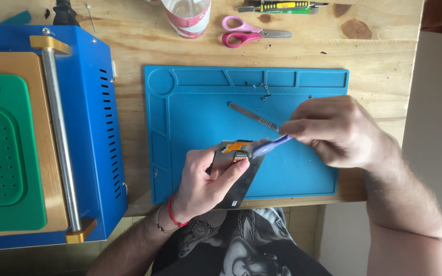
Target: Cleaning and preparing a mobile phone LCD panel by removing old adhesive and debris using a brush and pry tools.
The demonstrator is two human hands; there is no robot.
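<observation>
Over the blue work mat (303, 168), the left hand (205, 184) grips a dark phone screen panel (239, 186) by its edge, thumb pressed across the glass. At three o'clock from it, the right hand (333, 130) pinches a bluish plastic tool (269, 145), its tip at the panel's orange flex cable (234, 146), perhaps touching. A metal spudger (251, 116) lies at twelve o'clock, pink scissors (249, 31) further up
</observation>
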